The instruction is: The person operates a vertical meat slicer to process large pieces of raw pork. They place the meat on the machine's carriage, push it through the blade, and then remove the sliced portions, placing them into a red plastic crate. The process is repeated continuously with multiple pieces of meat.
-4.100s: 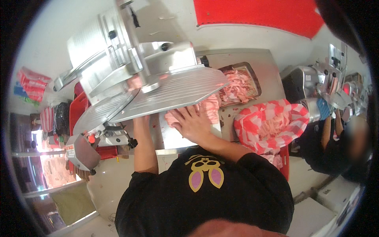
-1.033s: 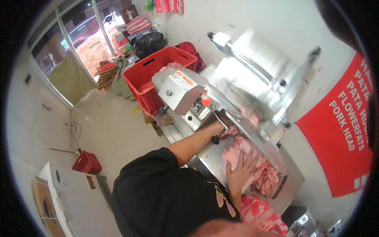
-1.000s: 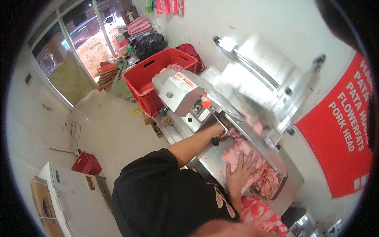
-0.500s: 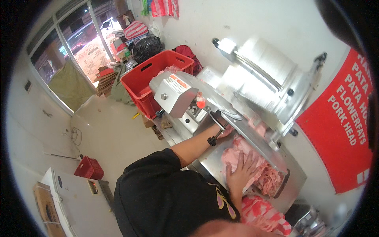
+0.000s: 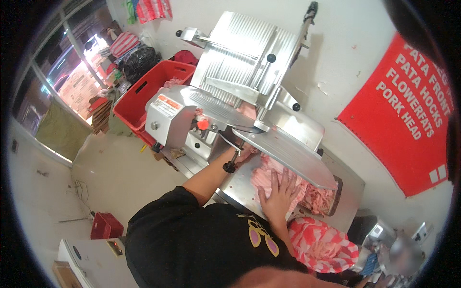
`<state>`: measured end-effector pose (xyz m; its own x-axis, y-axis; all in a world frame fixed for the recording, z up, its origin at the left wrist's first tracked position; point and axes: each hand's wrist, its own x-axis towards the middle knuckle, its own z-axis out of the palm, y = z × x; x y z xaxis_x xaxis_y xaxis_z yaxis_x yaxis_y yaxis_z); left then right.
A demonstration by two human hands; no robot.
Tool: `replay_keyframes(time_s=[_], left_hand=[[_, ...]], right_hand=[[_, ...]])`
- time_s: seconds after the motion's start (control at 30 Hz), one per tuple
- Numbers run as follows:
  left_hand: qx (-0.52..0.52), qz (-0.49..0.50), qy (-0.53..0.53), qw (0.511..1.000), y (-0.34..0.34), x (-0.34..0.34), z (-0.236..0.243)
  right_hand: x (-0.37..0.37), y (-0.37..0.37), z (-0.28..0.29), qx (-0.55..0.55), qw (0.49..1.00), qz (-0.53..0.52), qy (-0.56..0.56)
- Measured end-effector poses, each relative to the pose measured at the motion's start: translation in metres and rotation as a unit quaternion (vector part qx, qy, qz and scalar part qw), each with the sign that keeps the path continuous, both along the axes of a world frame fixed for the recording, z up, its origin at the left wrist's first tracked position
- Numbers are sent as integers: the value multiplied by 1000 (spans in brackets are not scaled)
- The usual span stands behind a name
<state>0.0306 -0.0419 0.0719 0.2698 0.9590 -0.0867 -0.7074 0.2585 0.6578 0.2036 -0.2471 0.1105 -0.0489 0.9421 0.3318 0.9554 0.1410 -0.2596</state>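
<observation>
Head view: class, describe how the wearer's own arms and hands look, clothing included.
The person wears a black shirt with a yellow-edged, pinkish-purple print on the front. The left sleeve is black, plain and short, leaving the left forearm bare. The right hand is ungloved, its fingers uncovered. The left hand is partly hidden; no glove shows.

Wearing a black cloth shirt [image 5: 206, 245] with short, loose sleeves [image 5: 182, 199] and a yellow-edged print of two purple ovals [image 5: 255, 235] in front.
</observation>
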Motion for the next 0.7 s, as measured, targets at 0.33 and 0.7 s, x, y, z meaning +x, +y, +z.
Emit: replay_keyframes(time_s=[0.33, 0.7], left_hand=[[-23, 0, -36, 999, 8, -11, -10], [-27, -3, -42, 999, 14, -14, -9]], right_hand=[[3, 2, -2, 29, 999, 0, 20], [3, 1, 3, -2, 999, -5, 46]])
